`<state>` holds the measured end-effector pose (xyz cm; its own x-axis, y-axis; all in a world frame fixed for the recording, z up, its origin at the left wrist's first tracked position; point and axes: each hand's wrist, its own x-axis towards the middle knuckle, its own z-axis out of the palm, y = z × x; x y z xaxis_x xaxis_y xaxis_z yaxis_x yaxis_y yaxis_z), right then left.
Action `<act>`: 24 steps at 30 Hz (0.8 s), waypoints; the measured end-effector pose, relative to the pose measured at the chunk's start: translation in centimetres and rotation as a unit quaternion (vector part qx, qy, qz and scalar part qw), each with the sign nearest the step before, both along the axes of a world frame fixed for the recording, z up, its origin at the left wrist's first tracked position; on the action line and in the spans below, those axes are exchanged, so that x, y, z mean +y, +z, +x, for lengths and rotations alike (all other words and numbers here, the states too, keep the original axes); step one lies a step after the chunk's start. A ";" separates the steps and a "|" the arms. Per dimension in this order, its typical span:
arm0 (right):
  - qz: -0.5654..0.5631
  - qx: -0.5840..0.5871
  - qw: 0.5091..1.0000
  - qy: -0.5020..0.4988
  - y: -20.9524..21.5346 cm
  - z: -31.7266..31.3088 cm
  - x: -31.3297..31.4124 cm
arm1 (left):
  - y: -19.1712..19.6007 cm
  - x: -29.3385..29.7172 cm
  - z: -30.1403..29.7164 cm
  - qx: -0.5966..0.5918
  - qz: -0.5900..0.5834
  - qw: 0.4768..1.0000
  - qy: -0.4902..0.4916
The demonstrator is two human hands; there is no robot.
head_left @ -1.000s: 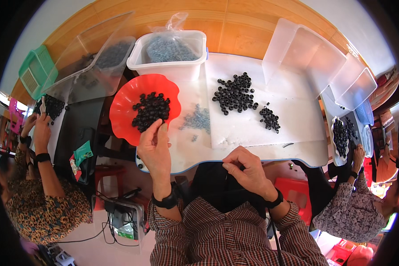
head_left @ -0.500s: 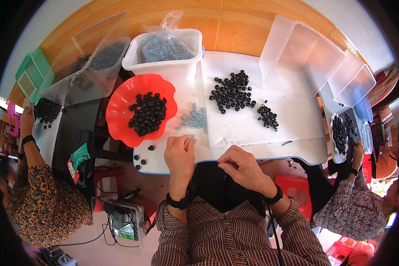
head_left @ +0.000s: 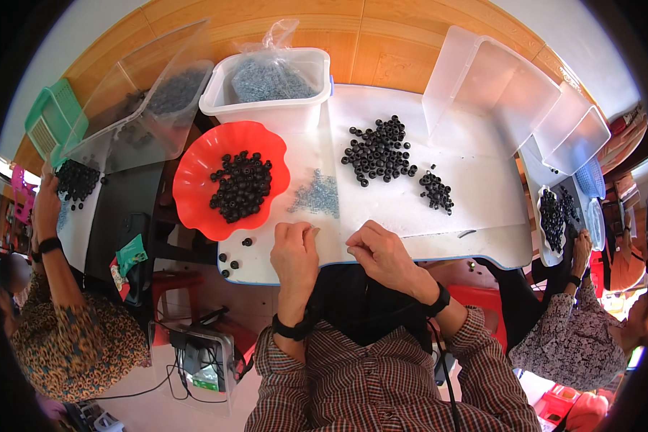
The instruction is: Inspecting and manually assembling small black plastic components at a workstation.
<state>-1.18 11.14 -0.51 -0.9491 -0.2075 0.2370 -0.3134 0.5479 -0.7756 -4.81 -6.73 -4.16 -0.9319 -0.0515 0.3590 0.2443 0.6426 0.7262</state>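
Observation:
My left hand (head_left: 295, 253) is closed in a pinch above the front edge of the white table, just nearer than a small pile of pale blue clear bits (head_left: 317, 196). Thumb and fingers of my right hand (head_left: 383, 253) are also pressed together, a short gap to the right of it. Whatever either pinch holds is too small to make out. Left of my hands stands a red wavy-rimmed bowl (head_left: 192, 193) with black, bead-like round pieces (head_left: 240, 189) inside. A larger heap of such black pieces (head_left: 379, 150) and a smaller heap (head_left: 436, 193) lie on a white sheet (head_left: 425, 219).
Several loose black pieces (head_left: 225, 273) lie near the table's front-left edge. At the back stand a white tub (head_left: 266, 114) holding a bag of pale blue bits (head_left: 270, 78), and clear plastic bins (head_left: 482, 86). Co-workers' hands (head_left: 47, 205) work at both sides.
My right hand has moved farther from my body and slightly left, closer to my left hand. The left hand has shifted slightly right. Both stay pinched.

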 end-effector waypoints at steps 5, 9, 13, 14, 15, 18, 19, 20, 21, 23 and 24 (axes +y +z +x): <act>-0.001 0.016 1.000 -0.005 -0.4 -0.4 -0.5 | 0.3 0.3 -0.4 0.024 -0.002 1.000 0.007; 0.004 0.007 1.000 -0.004 -0.7 -0.4 -0.9 | 0.2 0.8 -1.3 0.050 -0.024 0.998 0.018; 0.009 0.009 1.000 -0.006 -1.1 -0.3 -0.8 | 0.3 1.6 -1.9 0.002 -0.068 0.997 0.044; 0.010 0.010 1.000 -0.008 -1.3 -0.3 -0.8 | 0.4 1.8 -2.0 -0.021 -0.084 0.995 0.056; 0.013 0.015 1.000 -0.013 -1.4 -0.3 -0.8 | 0.3 2.0 -2.1 -0.020 -0.083 0.995 0.054; 0.014 0.021 0.999 -0.021 -1.6 -0.2 -0.8 | -0.3 2.1 -2.4 -0.022 -0.085 0.994 0.065; 0.010 0.021 0.999 -0.021 -1.6 -0.2 -0.8 | -0.4 1.9 -2.5 -0.018 -0.096 0.993 0.060; 0.010 0.022 0.999 -0.023 -1.7 -0.1 -0.9 | -0.5 1.8 -2.5 -0.015 -0.107 0.993 0.054; 0.011 0.020 0.999 -0.022 -1.7 -0.1 -0.8 | -0.5 1.7 -2.6 -0.014 -0.106 0.993 0.049; 0.013 0.019 0.999 -0.025 -1.7 -0.1 -0.6 | -0.6 1.7 -2.6 -0.036 -0.091 0.994 0.048; 0.010 0.023 0.999 -0.024 -1.7 -0.1 -0.7 | -0.5 1.5 -2.6 -0.035 -0.091 0.994 0.045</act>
